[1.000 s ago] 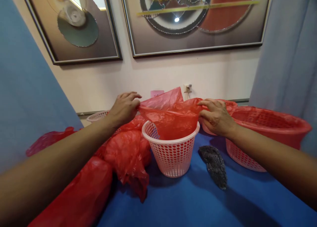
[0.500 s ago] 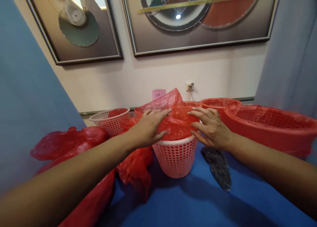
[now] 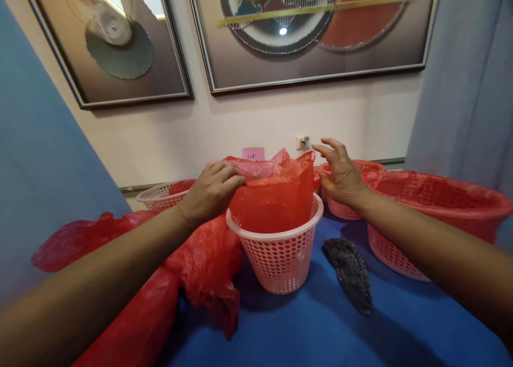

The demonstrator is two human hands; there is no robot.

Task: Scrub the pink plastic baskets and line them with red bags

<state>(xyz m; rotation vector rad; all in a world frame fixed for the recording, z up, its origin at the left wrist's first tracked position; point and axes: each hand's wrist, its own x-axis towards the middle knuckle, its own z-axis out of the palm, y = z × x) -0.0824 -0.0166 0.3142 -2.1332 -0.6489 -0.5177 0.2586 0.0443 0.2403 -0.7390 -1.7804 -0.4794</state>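
Note:
A red plastic bag [image 3: 272, 204] stands up out of a white perforated basket [image 3: 280, 260], its lower part inside. My left hand [image 3: 214, 192] is closed on the bag's upper left edge, just above the basket rim. My right hand [image 3: 340, 173] is beside the bag's upper right corner, fingers apart and curved, with nothing visibly held. Crumpled red plastic bags [image 3: 208, 265] lie left of the basket, partly under my left forearm. To the right of the basket is a dark, speckled cloth-like item [image 3: 349, 273].
Red-lined baskets stand on the right: a large one [image 3: 441, 212] and a smaller one [image 3: 347, 209] behind my right hand. Another white basket [image 3: 154, 196] is at the back left. A blue cloth [image 3: 288, 335] covers the table. A pink note [image 3: 253, 154] and a socket [image 3: 303, 142] are on the wall.
The bag's top edge has been raised upright above the basket rim. My left hand has moved left and closed on its edge; my right hand has risen away from the basket's rim.

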